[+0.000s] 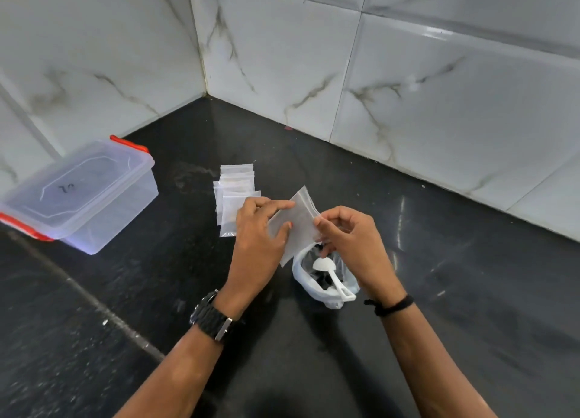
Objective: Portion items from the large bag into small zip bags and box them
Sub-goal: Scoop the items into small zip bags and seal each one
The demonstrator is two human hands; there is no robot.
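Note:
Both hands hold one small clear zip bag [298, 226] above the black counter. My left hand [259, 232] grips its left side, thumb and forefinger on the plastic. My right hand [348, 238] pinches its right edge near the zip strip. Below the bag sits the large bag [303, 279], rolled open, with a white scoop [329, 273] lying inside it. Behind my left hand, several empty zip bags [235, 191] lie in a loose pile. A clear plastic box [94, 210] with a lid and red clips stands at the left.
The black stone counter [439, 292] meets white marble-look wall tiles [408, 88] in a corner behind the bags. A pale seam [94, 304] runs diagonally across the counter at the left. I wear a black watch on the left wrist and a black band on the right.

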